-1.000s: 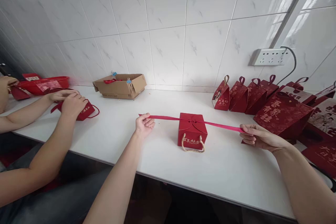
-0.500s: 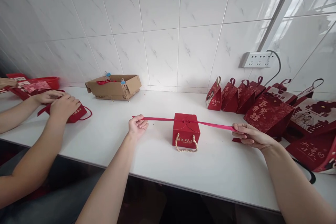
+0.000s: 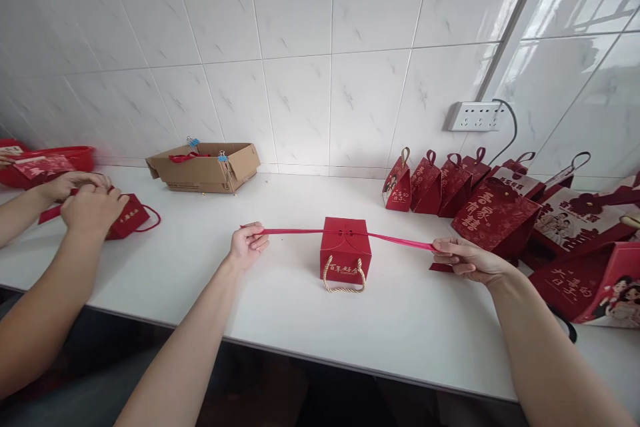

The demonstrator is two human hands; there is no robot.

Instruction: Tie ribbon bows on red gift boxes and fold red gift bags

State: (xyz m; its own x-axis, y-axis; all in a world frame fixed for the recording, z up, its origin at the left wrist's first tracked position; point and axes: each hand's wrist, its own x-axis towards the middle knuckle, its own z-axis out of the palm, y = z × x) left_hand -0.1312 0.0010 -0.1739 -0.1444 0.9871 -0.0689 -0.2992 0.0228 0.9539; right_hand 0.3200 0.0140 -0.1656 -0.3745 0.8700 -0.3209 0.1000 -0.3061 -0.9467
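Note:
A small red box [image 3: 345, 250] with gold lettering stands on the white table [image 3: 300, 307]. A twisted gold cord handle [image 3: 345, 289] hangs at its front. Across its top runs a red ribbon [image 3: 295, 231], stretched out to both sides and passing at two small holes in the lid. My left hand [image 3: 247, 245] pinches the ribbon's left end, well left of the box. To the right of the box, my right hand [image 3: 465, 257] pinches the other end, with a short ribbon tail hanging under the fingers.
Several red gift boxes with loops [image 3: 495, 217] crowd the right side. An open cardboard box [image 3: 200, 173] with blue clips sits at the back left. Another person's hands [image 3: 93, 203] hold a red box [image 3: 131, 217] at the left, near a red basin [image 3: 83, 157]. A power strip [image 3: 477, 117] is on the wall.
The whole view has shifted, so things appear slightly further left. Both my hands keep hold of the taut ribbon, and the box stays in place between them.

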